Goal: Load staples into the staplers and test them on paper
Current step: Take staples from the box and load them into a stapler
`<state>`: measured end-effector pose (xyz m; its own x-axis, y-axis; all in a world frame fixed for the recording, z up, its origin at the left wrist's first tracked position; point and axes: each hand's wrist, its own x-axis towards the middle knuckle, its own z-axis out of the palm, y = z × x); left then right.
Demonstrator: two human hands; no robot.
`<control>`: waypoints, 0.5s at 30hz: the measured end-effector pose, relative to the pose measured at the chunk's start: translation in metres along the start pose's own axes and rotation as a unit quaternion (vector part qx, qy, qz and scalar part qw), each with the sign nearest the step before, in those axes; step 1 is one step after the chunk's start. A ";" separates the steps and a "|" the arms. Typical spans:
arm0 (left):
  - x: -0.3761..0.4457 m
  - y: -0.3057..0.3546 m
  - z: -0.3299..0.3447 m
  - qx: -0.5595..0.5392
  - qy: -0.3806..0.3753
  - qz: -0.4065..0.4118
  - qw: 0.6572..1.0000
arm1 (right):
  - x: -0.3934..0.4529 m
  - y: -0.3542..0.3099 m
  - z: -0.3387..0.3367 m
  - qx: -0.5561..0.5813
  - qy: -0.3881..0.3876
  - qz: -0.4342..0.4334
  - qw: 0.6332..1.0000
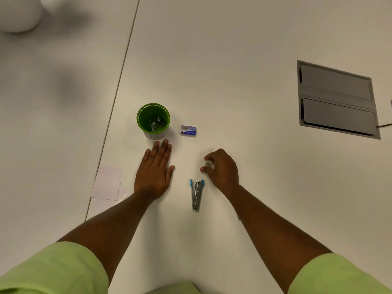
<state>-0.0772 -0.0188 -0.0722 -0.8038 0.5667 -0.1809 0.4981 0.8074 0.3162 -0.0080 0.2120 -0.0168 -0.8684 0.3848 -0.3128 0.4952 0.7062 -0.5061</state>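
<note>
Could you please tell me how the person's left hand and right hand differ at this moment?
The left hand lies flat, palm down on the table, with straight fingers; the right hand is curled. The left hand holds nothing, while the right hand pinches a small strip of staples. The left hand sits just below the green cup; the right hand is just above the stapler. Both are bare and extend from light green sleeves.

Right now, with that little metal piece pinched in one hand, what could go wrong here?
1. The right hand pinches a small block of staples by its fingertips alone; it could slip or perhaps break apart before it reaches the stapler.
2. The stapler lies free on the table while the left hand rests flat beside it, so it may slide during loading.
3. The paper lies off to the left, not ready for testing.
</note>
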 end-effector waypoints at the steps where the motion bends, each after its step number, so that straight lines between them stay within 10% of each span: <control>1: 0.000 0.001 -0.001 0.001 -0.001 -0.001 1.000 | -0.003 0.002 0.002 -0.013 0.007 -0.004 1.000; 15: -0.003 0.063 -0.022 -0.125 -0.018 -0.090 0.988 | -0.045 0.006 -0.009 0.133 0.170 0.044 0.975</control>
<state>-0.0511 0.0267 -0.0315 -0.8574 0.4269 -0.2876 0.2485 0.8326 0.4950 0.0339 0.2045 0.0011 -0.7586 0.6434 -0.1023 0.5180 0.5004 -0.6938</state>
